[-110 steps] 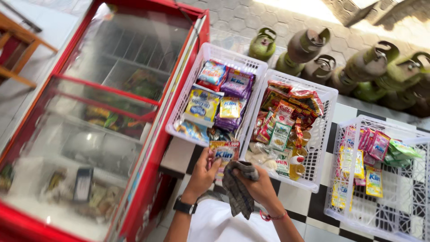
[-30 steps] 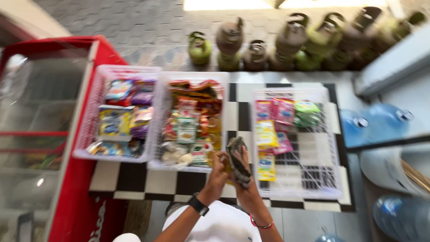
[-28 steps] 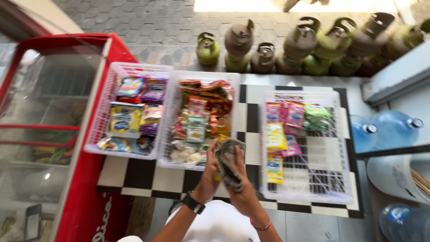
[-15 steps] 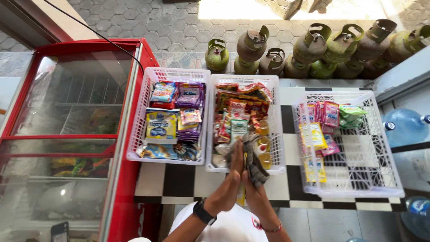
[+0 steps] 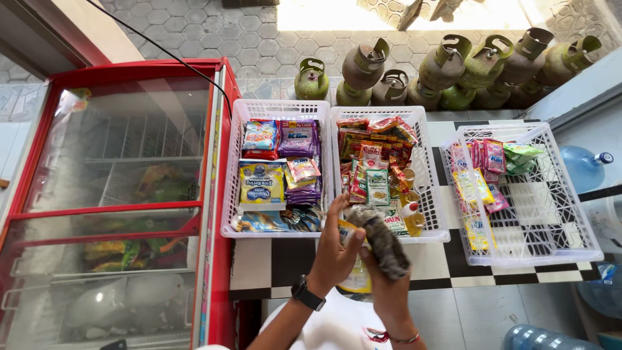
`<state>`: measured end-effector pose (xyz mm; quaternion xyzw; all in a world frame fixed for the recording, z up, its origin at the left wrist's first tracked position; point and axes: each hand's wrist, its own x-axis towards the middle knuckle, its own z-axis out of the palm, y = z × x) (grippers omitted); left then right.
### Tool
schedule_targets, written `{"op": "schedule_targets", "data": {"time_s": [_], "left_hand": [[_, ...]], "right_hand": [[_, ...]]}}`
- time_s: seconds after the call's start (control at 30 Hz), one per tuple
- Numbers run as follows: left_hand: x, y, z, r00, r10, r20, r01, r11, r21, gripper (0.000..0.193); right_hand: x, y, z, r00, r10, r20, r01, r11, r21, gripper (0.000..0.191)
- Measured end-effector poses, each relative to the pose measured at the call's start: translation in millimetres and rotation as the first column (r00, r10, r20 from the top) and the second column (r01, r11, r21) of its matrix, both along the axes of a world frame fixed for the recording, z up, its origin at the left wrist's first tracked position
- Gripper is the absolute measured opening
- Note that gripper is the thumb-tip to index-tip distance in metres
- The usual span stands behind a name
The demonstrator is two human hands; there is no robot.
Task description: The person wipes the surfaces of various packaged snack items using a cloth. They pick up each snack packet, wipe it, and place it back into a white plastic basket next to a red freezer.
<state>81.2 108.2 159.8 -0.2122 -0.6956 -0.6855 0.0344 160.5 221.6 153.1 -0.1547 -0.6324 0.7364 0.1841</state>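
Our right hand (image 5: 387, 285) keeps its grip closed around a dark grey cloth (image 5: 383, 241), bunched into a thick roll that stands up out of the fist toward twelve o'clock. Our left hand (image 5: 335, 249), watch on its wrist, presses a yellow bottle (image 5: 355, 275) against that roll from nine o'clock, fingers curled round it. Half a second ago both hands reached higher, over the near rim of the middle basket (image 5: 435, 214); now they sit lower, in front of it, above the black-and-white chequered table (image 5: 291, 256). We judge the wiping has paused while cloth and bottle are brought together. The cloth looks worn, mottled grey and crumpled; the bottle shows only as a yellow sliver with a label.

At eleven o'clock stands the left basket (image 5: 230, 175) of sachets, at two o'clock the right basket (image 5: 570, 194), half full. Further at nine o'clock is the red chest freezer (image 5: 214, 194), and at twelve the green gas cylinders (image 5: 363, 65).
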Motion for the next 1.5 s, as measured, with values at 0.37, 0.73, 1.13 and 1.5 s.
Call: {"op": "schedule_targets", "data": {"time_s": [0.37, 0.73, 1.13, 1.5], "left_hand": [[1.5, -53.2, -63.8, 0.781, -0.201, 0.591, -0.232, 0.786, 0.573, 0.036], [25.2, -23.2, 23.8, 0.864, -0.256, 0.432, -0.112, 0.74, 0.663, 0.057], [59.3, -23.0, 35.5, 0.963, -0.265, -0.043, 0.261, 0.962, -0.08, 0.061], [19.7, -61.6, 44.9, 0.994, 0.03, 0.102, -0.001, 0.962, -0.272, 0.069]], "right_hand": [[-22.4, 0.3, 13.9, 0.997, -0.079, 0.017, 0.079, 0.896, -0.436, 0.028], [-24.4, -17.0, -25.9, 0.903, 0.411, -0.121, -0.245, 0.726, 0.643, 0.074], [5.1, 4.9, -87.6, 0.912, 0.294, -0.285, -0.404, 0.757, -0.513, 0.066], [-8.3, 6.9, -39.7, 0.955, 0.294, -0.036, -0.294, 0.93, -0.223, 0.045]]}}
